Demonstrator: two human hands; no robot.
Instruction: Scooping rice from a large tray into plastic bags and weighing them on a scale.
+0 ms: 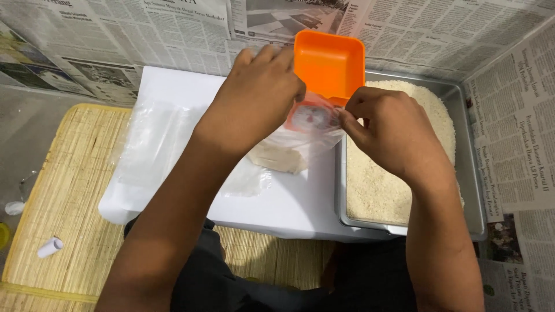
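Note:
My left hand (254, 95) holds an orange plastic scoop (328, 62) tilted over the mouth of a clear plastic bag (300, 138). My right hand (390, 130) pinches the bag's rim on the right side and keeps it open. The bag holds some white rice at its bottom and rests on a white tabletop (289, 202). Just to the right sits a metal tray (471, 190) filled with white rice (376, 190).
A pile of empty clear plastic bags (153, 141) lies on the left of the white tabletop. A woven straw mat (69, 196) covers the floor, with a small white roll (49, 247) on it. Newspaper (514, 115) lines the walls behind and to the right.

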